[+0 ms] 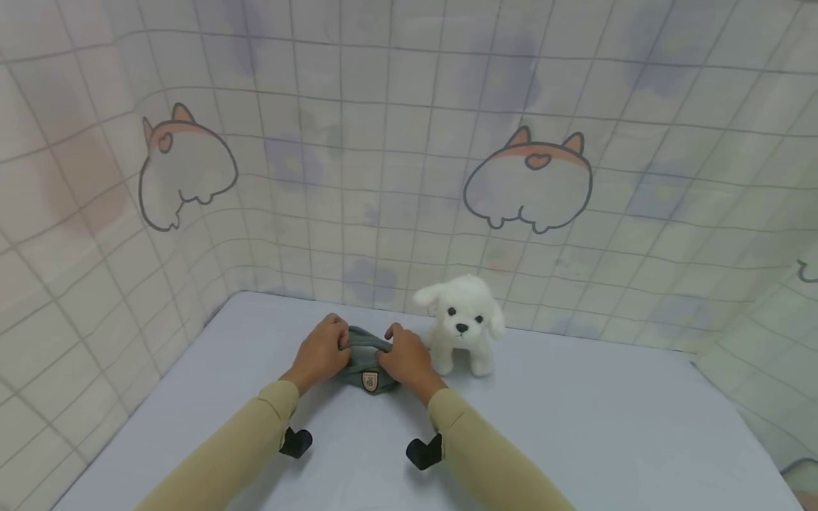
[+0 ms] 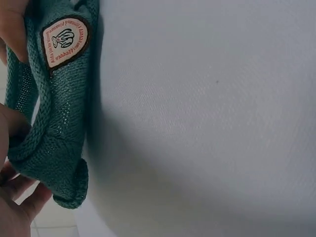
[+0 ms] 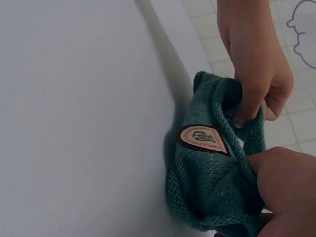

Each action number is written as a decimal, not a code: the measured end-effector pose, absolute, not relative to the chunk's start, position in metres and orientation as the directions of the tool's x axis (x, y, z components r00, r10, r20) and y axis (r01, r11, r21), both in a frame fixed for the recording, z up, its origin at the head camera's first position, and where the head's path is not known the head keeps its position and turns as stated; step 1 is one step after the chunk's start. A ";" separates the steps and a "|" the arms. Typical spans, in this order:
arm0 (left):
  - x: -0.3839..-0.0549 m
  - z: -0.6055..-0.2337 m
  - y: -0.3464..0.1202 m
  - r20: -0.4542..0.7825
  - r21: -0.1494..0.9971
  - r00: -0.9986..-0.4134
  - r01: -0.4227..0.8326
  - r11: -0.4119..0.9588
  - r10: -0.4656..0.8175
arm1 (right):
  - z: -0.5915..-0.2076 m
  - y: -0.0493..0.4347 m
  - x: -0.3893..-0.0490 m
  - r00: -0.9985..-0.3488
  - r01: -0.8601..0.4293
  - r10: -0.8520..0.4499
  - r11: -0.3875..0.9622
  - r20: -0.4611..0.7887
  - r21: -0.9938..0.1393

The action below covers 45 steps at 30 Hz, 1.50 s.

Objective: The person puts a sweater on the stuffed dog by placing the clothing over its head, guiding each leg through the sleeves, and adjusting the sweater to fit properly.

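Observation:
A small green knitted sweater (image 1: 365,360) with a shield-shaped patch (image 2: 64,41) is stretched between both hands, close over the white table. My left hand (image 1: 322,353) grips one end of it; in the left wrist view, the thumb reaches inside the knitted opening while the fingers (image 2: 38,200) lie outside. My right hand (image 1: 409,360) pinches the opposite end, its thumb hooked over the rolled edge (image 3: 237,153). Between the two hands the opening gapes. A white plush dog (image 1: 463,326) stands upright just right of my right hand, facing me.
The white table (image 1: 575,419) extends to both sides and towards me. Behind and at the left hangs a checked cloth (image 1: 383,156) printed with cartoon corgis, meeting the table's back edge. Black wrist mounts (image 1: 296,442) hang below the sleeves.

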<state>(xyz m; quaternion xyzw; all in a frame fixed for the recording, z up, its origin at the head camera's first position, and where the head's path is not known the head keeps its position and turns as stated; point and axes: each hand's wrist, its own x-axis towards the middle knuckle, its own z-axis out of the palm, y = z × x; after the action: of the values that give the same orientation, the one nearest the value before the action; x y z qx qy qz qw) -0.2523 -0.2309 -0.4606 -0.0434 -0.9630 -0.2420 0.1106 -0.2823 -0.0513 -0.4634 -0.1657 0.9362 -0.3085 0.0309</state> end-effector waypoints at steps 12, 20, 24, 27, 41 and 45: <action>-0.242 -0.454 -0.227 0.278 0.550 -0.955 0.247 0.798 0.104 | -0.456 -0.045 -0.273 -0.923 -0.317 -0.385 0.776 -0.013 -0.545; -0.238 -0.455 -0.222 0.194 0.614 -0.970 0.234 0.754 0.144 | -0.443 -0.040 -0.263 -0.917 -0.380 -0.380 0.746 0.118 -0.547; -0.237 -0.454 -0.219 0.204 0.642 -0.968 0.246 0.726 0.147 | -0.436 -0.035 -0.257 -0.919 -0.383 -0.370 0.753 0.136 -0.535; -0.234 -0.454 -0.216 0.232 0.659 -0.961 0.267 0.703 0.147 | -0.434 -0.028 -0.252 -0.926 -0.367 -0.353 0.760 0.133 -0.536; -0.227 -0.451 -0.193 0.335 0.646 -0.909 0.413 0.642 0.247 | -0.428 0.009 -0.230 -0.921 -0.389 -0.324 0.775 0.216 -0.498; -0.226 -0.447 -0.184 0.354 0.647 -0.895 0.443 0.620 0.270 | -0.430 0.020 -0.226 -0.919 -0.393 -0.314 0.762 0.236 -0.515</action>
<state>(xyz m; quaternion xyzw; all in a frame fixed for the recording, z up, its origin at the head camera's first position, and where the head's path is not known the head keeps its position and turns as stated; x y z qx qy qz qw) -0.2260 -0.1840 -0.4475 -0.1997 -0.8931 -0.3875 0.1117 -0.2256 0.0198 -0.4303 -0.1889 0.9362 -0.2885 -0.0679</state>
